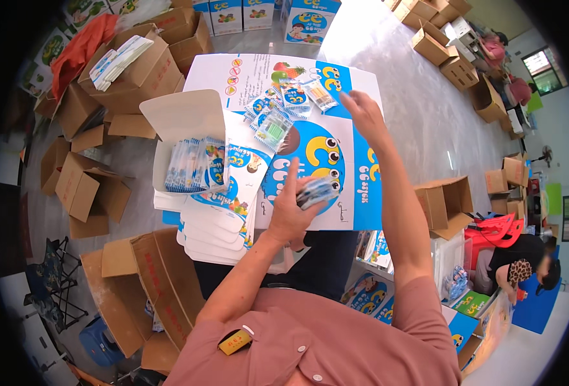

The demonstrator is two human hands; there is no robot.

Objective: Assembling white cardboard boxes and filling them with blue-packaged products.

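Observation:
My left hand [289,212] is closed around a few small sealed packets [318,192] with blue and clear wrapping, held above the printed table board [281,183]. Past the far right part of the board, my right hand [364,117] is raised with its fingers apart and nothing in it. Nearest to it lies a clear packet [322,95] at the edge of a loose heap of blue-and-white packets [295,98]. A packet with green contents [273,128] lies at the near side of that heap. To the left, an open white box [183,110] holds a row of upright packets [188,168].
Below the white box, a stack of flat printed cartons [212,235] overhangs the table's near left edge. Brown cardboard boxes [140,289] stand on the left, with another carton [442,202] to the right. A person in black [516,267] sits at the far right beside a red chair [493,230].

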